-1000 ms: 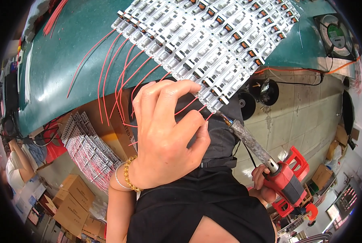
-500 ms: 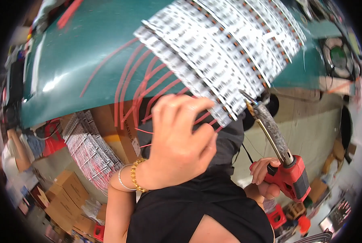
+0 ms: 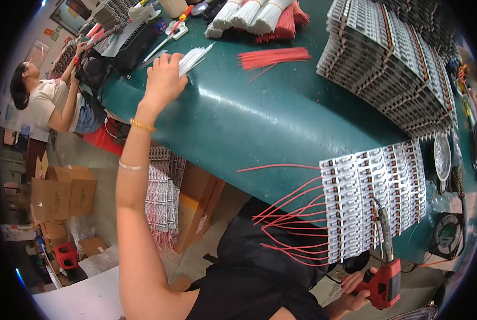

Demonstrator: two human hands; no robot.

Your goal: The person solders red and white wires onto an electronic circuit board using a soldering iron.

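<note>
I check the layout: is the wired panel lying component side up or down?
Component side up: on the panel with red wires, rows of components face the camera.

The near ends of the loose white wires [image 3: 197, 57] vanish behind my left grip [image 3: 165, 80], so whether I pinch them or merely touch them cannot be told. My right grip [image 3: 359, 291] covers part of the handle of the red soldering gun [image 3: 386, 284], and its tip [image 3: 376, 200], over the white circuit boards [image 3: 348, 213], is too small to show contact (the red wires' [image 3: 297, 198] joints are just as tiny). My right forearm runs out at the lower edge. The upper edge crops the white wire bundles [image 3: 268, 15] and the stacked boards [image 3: 382, 58]. Whatever the co-worker [image 3: 52, 104] handles is too small to make out.
</note>
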